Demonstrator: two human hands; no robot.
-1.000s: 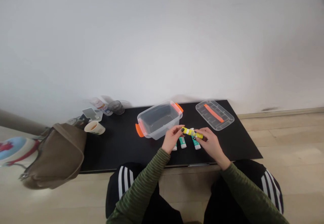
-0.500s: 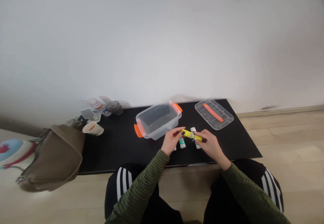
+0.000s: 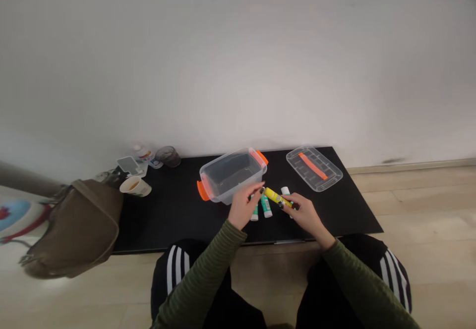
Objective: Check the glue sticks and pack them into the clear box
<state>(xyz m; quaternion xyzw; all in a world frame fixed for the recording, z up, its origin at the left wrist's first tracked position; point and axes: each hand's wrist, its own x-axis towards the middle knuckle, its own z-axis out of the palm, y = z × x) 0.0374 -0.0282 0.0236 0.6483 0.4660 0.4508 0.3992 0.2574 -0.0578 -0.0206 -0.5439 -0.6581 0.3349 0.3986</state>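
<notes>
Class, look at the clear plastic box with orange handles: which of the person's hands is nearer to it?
Left. The left hand is right at the box's front edge; the right hand, on the yellow glue stick, is farther off, to the box's right.

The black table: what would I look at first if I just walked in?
You'd probably spot the yellow glue stick first, held between the left hand and right hand near the table's front edge. Just behind it sits a clear box with orange handles, and to its right lies a clear lid with an orange strip.
</notes>
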